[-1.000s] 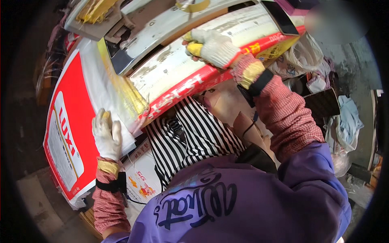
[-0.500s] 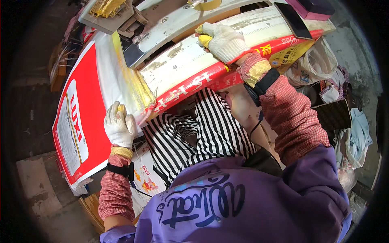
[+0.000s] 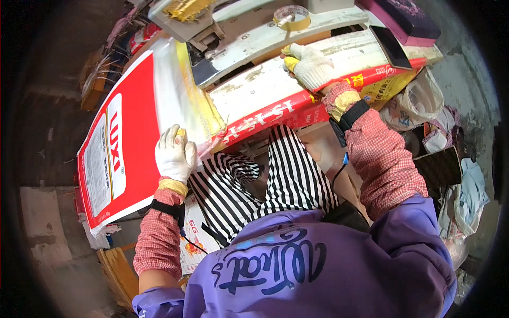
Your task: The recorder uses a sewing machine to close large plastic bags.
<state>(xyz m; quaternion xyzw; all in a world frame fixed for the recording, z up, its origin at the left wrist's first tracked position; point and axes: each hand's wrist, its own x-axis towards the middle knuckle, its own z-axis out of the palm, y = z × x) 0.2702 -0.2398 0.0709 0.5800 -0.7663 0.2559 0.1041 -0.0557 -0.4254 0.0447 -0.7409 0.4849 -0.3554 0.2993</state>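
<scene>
A large red and white woven sack (image 3: pixel 127 153) lies flat across a worn work table (image 3: pixel 265 90), its clear open end toward the middle. My left hand (image 3: pixel 174 155), in a white glove, presses flat on the sack near its clear end. My right hand (image 3: pixel 310 66), gloved too, rests on the table's far side, fingers curled at the edge of a grey machine base (image 3: pixel 249 34). Both forearms wear red checked sleeves.
A roll of yellow tape (image 3: pixel 290 16) sits on the machine. A dark flat slab (image 3: pixel 389 45) and a pink box (image 3: pixel 400 18) lie at the table's right end. Plastic bags (image 3: pixel 419 100) and cloth pile at the right. Cardboard (image 3: pixel 119 270) stands lower left.
The view has shifted right. My left hand slid up along the sack toward its clear end. My right hand stayed on the table's far side.
</scene>
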